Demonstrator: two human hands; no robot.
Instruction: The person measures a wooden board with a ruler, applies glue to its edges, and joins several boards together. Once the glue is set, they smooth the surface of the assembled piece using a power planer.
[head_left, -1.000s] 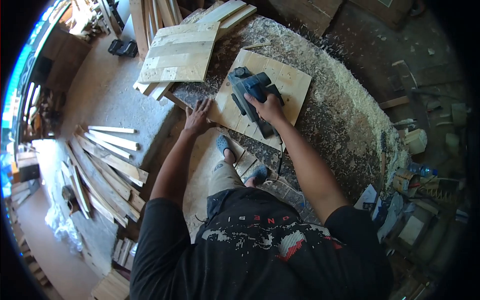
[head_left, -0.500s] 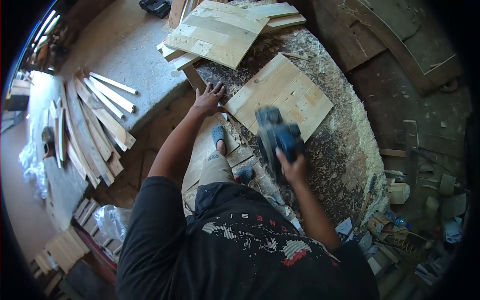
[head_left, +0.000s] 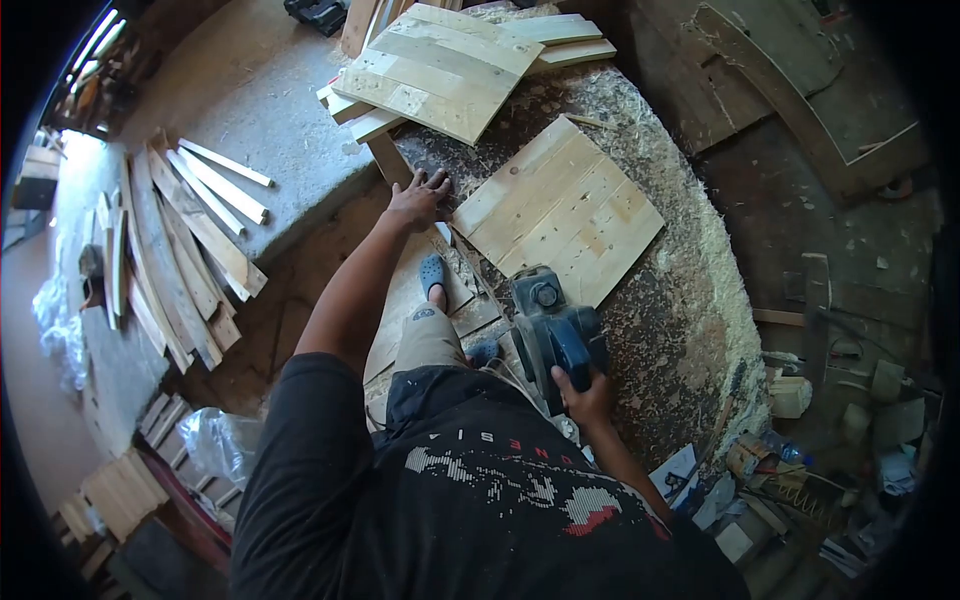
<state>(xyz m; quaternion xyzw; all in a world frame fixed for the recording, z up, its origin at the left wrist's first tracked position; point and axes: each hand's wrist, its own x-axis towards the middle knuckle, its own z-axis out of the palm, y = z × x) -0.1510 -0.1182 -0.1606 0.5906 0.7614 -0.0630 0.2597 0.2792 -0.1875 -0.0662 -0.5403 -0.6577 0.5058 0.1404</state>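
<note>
My right hand (head_left: 588,398) is wrapped round the rear handle of a blue electric planer (head_left: 565,338). The planer's front, with its round knob, overlaps the near edge of a square panel (head_left: 560,205) made of joined pale boards. This panel lies flat on a dark worktop (head_left: 650,345) strewn with shavings. Fingers spread, my left hand (head_left: 418,202) rests at the worktop's left edge, just left of the panel's corner. It holds nothing.
Another joined panel (head_left: 440,70) lies on boards at the back of the worktop. Shavings (head_left: 725,290) are heaped along the right edge. Long strips of wood (head_left: 190,250) lie on the ledge at left. Scraps and a metal spring (head_left: 800,492) clutter the lower right.
My right hand has drawn the planer back toward my body, uncovering more of the panel's near side. My left hand stays in about the same place.
</note>
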